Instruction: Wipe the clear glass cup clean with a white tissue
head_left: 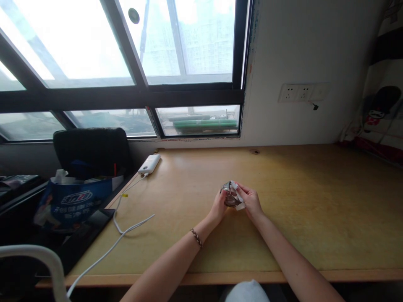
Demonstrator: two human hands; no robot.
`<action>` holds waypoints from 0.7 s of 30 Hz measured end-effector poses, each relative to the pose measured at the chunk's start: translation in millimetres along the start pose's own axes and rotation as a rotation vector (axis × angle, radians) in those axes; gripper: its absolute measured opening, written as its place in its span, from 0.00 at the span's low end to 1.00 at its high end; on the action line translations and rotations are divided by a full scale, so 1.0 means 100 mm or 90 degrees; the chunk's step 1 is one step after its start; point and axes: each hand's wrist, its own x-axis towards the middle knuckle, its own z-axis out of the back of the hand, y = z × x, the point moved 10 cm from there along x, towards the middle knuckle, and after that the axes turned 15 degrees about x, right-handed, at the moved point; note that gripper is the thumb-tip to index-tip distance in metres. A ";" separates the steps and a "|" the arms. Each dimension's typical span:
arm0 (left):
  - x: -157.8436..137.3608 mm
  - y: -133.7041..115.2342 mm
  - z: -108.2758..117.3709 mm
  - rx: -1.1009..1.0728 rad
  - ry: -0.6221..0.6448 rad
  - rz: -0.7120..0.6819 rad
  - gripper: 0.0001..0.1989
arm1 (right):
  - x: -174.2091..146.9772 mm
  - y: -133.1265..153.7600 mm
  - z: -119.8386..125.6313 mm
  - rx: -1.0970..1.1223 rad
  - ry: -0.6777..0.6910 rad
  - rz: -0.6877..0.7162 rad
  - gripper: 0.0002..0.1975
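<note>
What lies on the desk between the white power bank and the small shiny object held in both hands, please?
Only bare wooden desk in the head view, between power bank and shiny object.

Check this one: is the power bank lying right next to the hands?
No. The power bank lies at the desk's far left corner, well apart from both hands holding a small shiny packet.

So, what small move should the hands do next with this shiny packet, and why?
Probably pull the white strip further off: the right hand pinches it while the left hand steadies the shiny packet just above the desk.
</note>
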 end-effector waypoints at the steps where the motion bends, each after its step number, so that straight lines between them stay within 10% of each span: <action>1: -0.01 -0.08 0.00 0.019 -0.007 -0.042 0.21 | 0.00 -0.01 0.02 0.017 -0.011 -0.003 0.18; 13: -0.16 -0.65 -0.03 0.320 -0.084 -0.412 0.34 | -0.10 -0.37 0.02 0.062 -0.014 -0.194 0.15; 21: -0.22 -0.56 -0.26 0.535 0.046 -0.380 0.40 | -0.15 0.38 0.10 -0.546 -0.119 0.201 0.18</action>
